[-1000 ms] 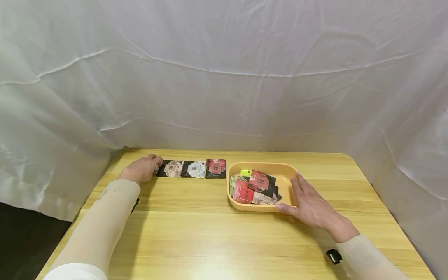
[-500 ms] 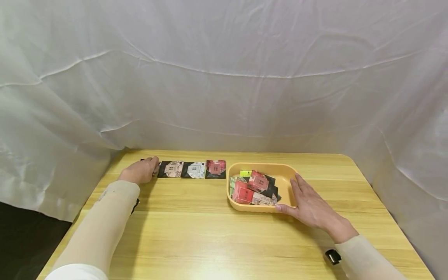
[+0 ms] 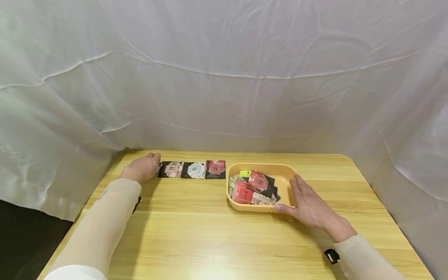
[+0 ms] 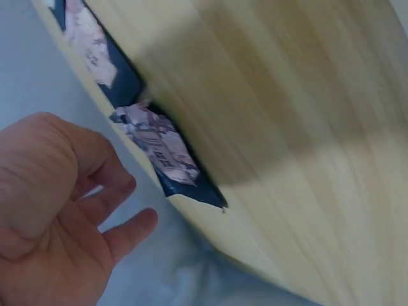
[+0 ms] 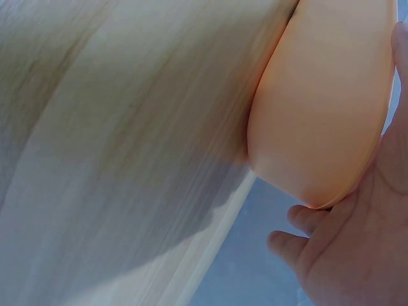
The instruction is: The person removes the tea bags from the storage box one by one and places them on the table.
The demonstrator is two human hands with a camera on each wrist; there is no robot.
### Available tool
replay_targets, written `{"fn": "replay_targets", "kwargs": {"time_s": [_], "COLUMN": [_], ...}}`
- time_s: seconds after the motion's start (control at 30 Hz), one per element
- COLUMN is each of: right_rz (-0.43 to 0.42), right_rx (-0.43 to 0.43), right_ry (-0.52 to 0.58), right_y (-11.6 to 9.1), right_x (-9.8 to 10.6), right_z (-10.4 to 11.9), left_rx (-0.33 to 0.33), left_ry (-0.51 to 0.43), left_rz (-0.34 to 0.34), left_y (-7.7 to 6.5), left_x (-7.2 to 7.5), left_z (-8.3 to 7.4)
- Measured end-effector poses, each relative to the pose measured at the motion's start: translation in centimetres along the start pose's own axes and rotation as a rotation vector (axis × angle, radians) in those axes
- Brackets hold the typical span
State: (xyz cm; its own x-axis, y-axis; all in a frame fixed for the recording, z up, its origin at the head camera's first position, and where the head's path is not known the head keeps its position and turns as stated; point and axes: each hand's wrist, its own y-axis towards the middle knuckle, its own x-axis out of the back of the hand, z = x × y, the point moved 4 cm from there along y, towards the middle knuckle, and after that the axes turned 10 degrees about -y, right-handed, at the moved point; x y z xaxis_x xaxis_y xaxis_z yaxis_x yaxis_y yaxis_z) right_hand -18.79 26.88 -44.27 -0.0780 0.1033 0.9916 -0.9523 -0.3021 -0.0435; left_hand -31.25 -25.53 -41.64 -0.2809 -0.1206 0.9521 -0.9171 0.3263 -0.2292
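- Holds the left hand (image 3: 140, 168) out low with fingers loosely bent and tips apart — grips nothing.
- Has the end packet (image 4: 162, 150) flat on the table (image 3: 189, 233) just beside those fingers, at the left end of a left-to-right row of packets (image 3: 193, 170); looks longer along the row in the wrist view.
- Rests the right hand (image 3: 309, 206) nearly straight-fingered against the right end of the yellow tray (image 3: 255, 208) — touches without gripping.
- Extends lengthwise left to right, as for the tray.
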Motion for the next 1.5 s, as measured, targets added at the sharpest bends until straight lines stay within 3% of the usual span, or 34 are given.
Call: {"fn": "replay_targets", "kwargs": {"time_s": [0.13, 0.27, 0.43, 0.57, 0.83, 1.0, 1.17, 1.4, 1.5], "right_rz": [0.008, 0.007, 0.005, 0.006, 0.003, -0.001, 0.003, -0.002, -0.012], "right_rx": [-0.005, -0.003, -0.002, -0.001, -0.001, 0.006, 0.004, 0.020, 0.027], "right_ry": [-0.001, -0.006, -0.002, 0.008, 0.005, 0.000, 0.001, 0.005, 0.002], "right_y": [0.1, 0.2, 0.4, 0.6, 0.8, 1.1, 1.1, 1.3, 1.3], "right_x": [-0.1, -0.1, -0.1, -0.1, -0.2, -0.1, -0.2, -0.1, 0.0], "right_z": [0.0, 0.0, 0.0, 0.1, 0.4, 0.6, 0.7, 0.9, 0.9], "left_rx": [0.018, 0.012, -0.001, -0.076, -0.286, -0.325, -0.339, -0.394, -0.397], "left_ry": [-0.025, -0.077, -0.159, -0.198, -0.153, -0.158, -0.156, 0.062, 0.088], "left_rz": [-0.024, -0.066, -0.094, -0.103, -0.143, -0.094, -0.050, -0.069, -0.045], "left_y": [0.3, 0.6, 0.9, 1.0, 1.1, 1.5, 2.3, 4.0, 4.7], "left_x": [0.6, 1.6, 2.4, 2.3, 1.5, 0.7, -0.9, -2.9, -3.6], "left_z": [-0.3, -2.2, -6.7, -11.3, -20.1, -24.1, -27.1, -29.8, -30.6]}}
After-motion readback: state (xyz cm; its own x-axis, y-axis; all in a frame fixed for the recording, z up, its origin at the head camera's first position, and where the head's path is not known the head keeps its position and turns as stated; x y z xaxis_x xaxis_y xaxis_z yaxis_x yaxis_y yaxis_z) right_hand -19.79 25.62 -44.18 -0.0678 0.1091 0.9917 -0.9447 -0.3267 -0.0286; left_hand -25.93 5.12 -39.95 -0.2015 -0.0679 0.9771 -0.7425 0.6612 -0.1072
